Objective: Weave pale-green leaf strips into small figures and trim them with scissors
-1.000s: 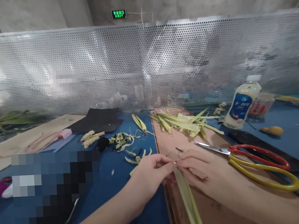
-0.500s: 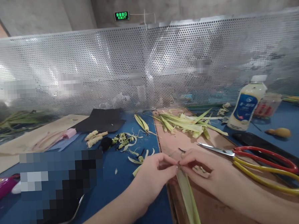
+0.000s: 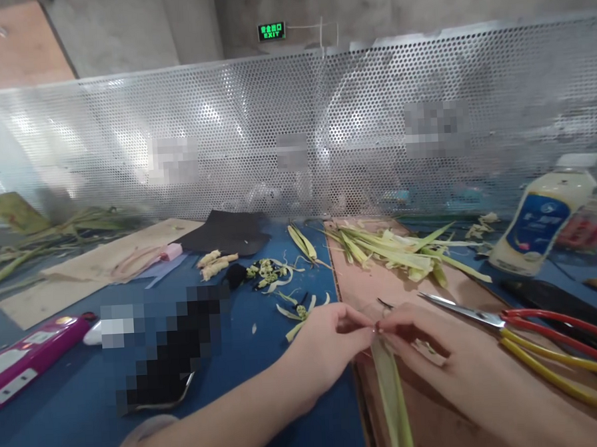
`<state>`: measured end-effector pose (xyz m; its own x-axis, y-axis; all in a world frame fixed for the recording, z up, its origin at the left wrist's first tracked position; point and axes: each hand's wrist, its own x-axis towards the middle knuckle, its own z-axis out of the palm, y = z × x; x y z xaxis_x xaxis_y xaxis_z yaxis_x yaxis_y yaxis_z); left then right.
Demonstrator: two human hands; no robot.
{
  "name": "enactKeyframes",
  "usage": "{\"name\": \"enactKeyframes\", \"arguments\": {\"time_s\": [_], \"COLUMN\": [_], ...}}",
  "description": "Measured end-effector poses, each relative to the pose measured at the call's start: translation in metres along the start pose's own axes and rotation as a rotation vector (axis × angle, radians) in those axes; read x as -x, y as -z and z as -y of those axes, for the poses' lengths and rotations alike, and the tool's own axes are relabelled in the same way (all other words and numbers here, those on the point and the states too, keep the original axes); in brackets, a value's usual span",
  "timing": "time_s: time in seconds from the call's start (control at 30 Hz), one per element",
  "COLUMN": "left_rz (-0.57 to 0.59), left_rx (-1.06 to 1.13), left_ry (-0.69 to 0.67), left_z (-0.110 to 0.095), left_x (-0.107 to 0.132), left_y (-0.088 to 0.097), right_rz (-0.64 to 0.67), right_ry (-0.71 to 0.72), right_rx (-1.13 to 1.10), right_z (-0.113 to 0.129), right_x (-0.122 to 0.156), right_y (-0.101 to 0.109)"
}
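Note:
A long pale-green leaf strip, like corn husk [image 3: 394,398], hangs down from the fingertips of both hands over the brown board [image 3: 429,417]. My left hand [image 3: 329,338] pinches its upper end between thumb and forefinger. My right hand [image 3: 425,340] pinches the same end from the other side, the fingertips of both hands meeting. What exactly sits between the tips is too small to make out. Just right of my right hand lie scissors [image 3: 504,323] with one red and one yellow handle. A pile of husk strips [image 3: 394,248] rests farther back on the board.
Left on the blue table [image 3: 238,413] are a blurred-out dark object [image 3: 170,357], a magenta device [image 3: 39,350], small plant pieces [image 3: 268,272] and black paper [image 3: 221,233]. A milky bottle [image 3: 543,217] stands at right. Behind runs a perforated metal screen [image 3: 254,132].
The view has turned left, so everything appears shifted rightward and more of the magenta device shows. Both hands keep their pinch on the husk strip, nearly unchanged.

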<state>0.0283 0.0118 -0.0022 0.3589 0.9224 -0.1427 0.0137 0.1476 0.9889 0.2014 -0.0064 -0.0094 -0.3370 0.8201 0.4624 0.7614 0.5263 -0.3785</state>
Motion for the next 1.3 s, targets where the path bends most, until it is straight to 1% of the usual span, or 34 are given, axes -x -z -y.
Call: {"name": "enactKeyframes", "arguments": {"time_s": [0.1,0.23,0.4,0.47,0.57,0.63,0.77,0.9,1.0,1.1,1.17,1.3], "left_rz": [-0.013,0.028,0.048,0.053,0.049,0.047,0.051,0.057,0.041,0.013,-0.012,-0.042], "left_rx": [-0.021,0.039,0.069,0.074,0.087,0.096,0.090,0.120,0.119,0.095,0.068,-0.014], "left_ry": [0.000,-0.003,-0.013,-0.023,-0.011,0.004,0.017,0.009,-0.005,-0.010,-0.007,-0.022], "left_z": [0.002,0.006,0.010,0.011,0.012,0.010,0.006,0.005,0.006,0.007,0.007,0.006], "left_x": [0.000,-0.001,-0.002,-0.003,-0.003,-0.003,-0.001,-0.002,-0.002,-0.002,-0.001,-0.001], "left_y": [0.002,0.002,0.003,0.004,0.004,0.004,0.003,0.002,0.002,0.002,0.002,0.003], "right_rz": [-0.021,-0.003,-0.003,0.011,0.036,0.030,0.018,0.030,0.017,0.043,0.079,0.134], "right_ry": [0.040,0.094,0.048,0.052,0.117,0.164,0.178,0.158,0.123,0.106,0.064,-0.077], "right_rx": [-0.002,0.018,0.051,0.055,0.057,0.061,0.084,0.074,0.040,-0.018,-0.072,-0.188], "right_z": [-0.002,-0.004,-0.008,-0.009,-0.010,-0.012,-0.015,-0.014,-0.012,-0.009,-0.006,-0.002], "right_x": [-0.001,-0.001,0.000,0.000,-0.001,-0.002,0.000,-0.001,-0.002,-0.002,-0.003,-0.002], "right_y": [-0.003,-0.003,-0.006,-0.007,-0.008,-0.008,-0.006,-0.005,-0.005,-0.005,-0.005,-0.008]}}
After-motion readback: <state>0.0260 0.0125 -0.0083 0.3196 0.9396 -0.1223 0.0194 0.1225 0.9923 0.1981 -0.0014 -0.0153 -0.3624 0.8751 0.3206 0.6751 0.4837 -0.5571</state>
